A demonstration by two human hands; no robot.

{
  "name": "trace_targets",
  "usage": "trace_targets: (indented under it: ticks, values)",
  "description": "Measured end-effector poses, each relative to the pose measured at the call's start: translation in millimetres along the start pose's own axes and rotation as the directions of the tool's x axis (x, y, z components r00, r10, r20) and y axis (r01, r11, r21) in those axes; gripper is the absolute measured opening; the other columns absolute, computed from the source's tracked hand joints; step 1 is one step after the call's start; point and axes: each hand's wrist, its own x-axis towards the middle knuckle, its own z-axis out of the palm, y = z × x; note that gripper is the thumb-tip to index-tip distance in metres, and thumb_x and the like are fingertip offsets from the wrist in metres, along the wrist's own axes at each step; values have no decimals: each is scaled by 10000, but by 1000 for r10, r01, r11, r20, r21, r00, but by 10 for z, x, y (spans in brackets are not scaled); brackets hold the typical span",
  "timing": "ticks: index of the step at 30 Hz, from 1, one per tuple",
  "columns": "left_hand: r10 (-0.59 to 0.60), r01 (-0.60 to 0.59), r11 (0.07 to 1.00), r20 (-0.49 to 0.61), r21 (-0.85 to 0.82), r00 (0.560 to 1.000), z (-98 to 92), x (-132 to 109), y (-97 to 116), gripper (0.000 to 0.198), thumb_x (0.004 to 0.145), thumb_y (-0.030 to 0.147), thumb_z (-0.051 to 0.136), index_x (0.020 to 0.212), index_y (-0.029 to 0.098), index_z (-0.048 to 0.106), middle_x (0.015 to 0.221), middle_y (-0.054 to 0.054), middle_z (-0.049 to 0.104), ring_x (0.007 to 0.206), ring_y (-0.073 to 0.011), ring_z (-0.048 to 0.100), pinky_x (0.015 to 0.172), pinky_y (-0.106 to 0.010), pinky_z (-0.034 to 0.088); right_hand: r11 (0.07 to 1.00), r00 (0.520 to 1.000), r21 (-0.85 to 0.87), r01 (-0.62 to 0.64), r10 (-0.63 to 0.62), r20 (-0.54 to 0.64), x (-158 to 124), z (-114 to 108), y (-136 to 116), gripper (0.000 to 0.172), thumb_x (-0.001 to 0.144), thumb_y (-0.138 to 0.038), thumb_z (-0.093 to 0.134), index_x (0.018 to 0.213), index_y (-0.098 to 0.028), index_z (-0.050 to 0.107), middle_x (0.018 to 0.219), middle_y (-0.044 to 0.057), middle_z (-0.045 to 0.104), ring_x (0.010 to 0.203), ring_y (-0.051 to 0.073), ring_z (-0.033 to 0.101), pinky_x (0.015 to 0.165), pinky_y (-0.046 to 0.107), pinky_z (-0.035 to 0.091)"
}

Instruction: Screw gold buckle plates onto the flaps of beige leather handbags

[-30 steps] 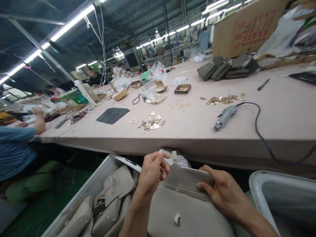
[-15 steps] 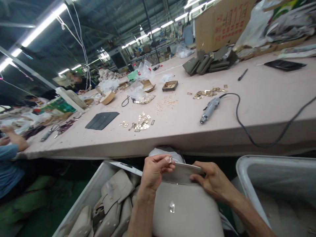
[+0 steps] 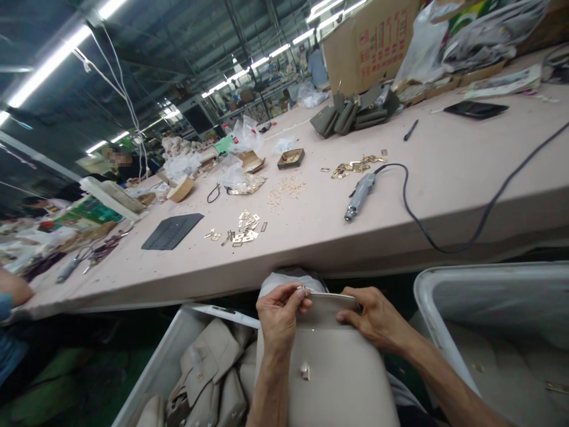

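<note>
A beige handbag (image 3: 347,379) rests upright before me, its flap (image 3: 326,308) lifted toward the table. My right hand (image 3: 377,317) pinches the flap's right end between thumb and fingers. At the flap's left corner, my left hand (image 3: 281,308) is closed, thumb against forefinger, on a small pale piece (image 3: 303,289) too small to name. Whether that piece touches the flap, I cannot tell. A shiny metal clasp part (image 3: 304,372), partly under clear film, sits on the bag's front.
Left of me a white bin (image 3: 151,362) holds several beige bags; another bin (image 3: 429,302) stands right. On the table (image 3: 302,249) lie metal plates (image 3: 244,230), an electric screwdriver (image 3: 359,196) with its cord, a dark panel (image 3: 172,231) and olive pieces (image 3: 351,115). A co-worker's arm (image 3: 13,290) shows far left.
My view has shifted slightly to the right. The left hand still pinches the small piece, now turned closer against the flap's corner. The right hand keeps its hold on the flap.
</note>
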Motion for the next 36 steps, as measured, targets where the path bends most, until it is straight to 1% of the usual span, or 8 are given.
trace_targets:
  ticks: [7,10,12,16,18,26,31,36]
  values:
    - [67,-85,994,-217,-74,974,-72,150,140,267,698,278,873,876,114,761,630,1,635,528,-76,505,474,-171,348,999,999,21,49,-49,-7,-23,25,54,274,907,-335,635,721,-160,537,701,-15,573,680,132,510,644,266,300]
    - [277,-248,961,-483,125,831,-291,299,267,385,758,365,840,1044,122,753,796,-37,691,676,-131,611,520,-196,402,999,999,21,30,-30,-11,-44,29,96,276,906,-340,636,722,-158,540,695,-16,562,678,131,507,643,263,299]
    - [410,-246,898,-487,365,771,-472,397,303,563,831,418,780,1307,140,662,1027,-95,723,887,-187,676,684,-242,503,999,1000,46,15,-15,-9,-49,26,111,277,905,-345,634,724,-156,542,695,-16,557,675,130,507,645,263,306]
    - [246,-104,764,-138,637,959,-712,453,184,529,940,491,624,1321,127,663,1119,-141,723,1024,-247,664,961,-367,485,993,1000,117,-6,5,6,-39,16,112,249,911,-336,615,749,-154,563,712,-14,563,681,134,509,644,262,320]
    - [101,-79,768,1,635,995,-731,355,99,464,933,513,619,1176,136,741,1111,-137,729,1036,-263,659,954,-360,481,985,999,164,-50,47,21,-40,5,101,206,915,-340,606,823,-156,603,731,-14,580,681,138,518,634,260,332]
    - [-71,85,800,-47,594,996,-701,-438,86,370,852,541,698,948,195,789,863,-86,701,831,-263,626,774,-325,504,947,976,267,-178,136,169,-137,-80,168,324,941,-496,579,970,-178,634,910,33,651,860,201,598,748,281,445]
    - [268,-72,737,-193,672,944,-588,-520,162,341,900,493,655,1085,239,786,1069,-125,674,986,-274,635,899,-360,508,962,968,140,-233,215,133,-153,-78,328,441,919,-595,583,1052,-195,715,1027,72,688,938,246,620,791,313,480]
    - [-265,267,963,-56,38,963,-213,-268,239,905,811,807,576,1365,92,541,679,-71,653,436,-152,523,376,-228,361,969,977,138,-205,194,90,-58,-130,268,439,887,-573,625,1094,-207,751,1144,86,687,1058,289,613,878,351,481]
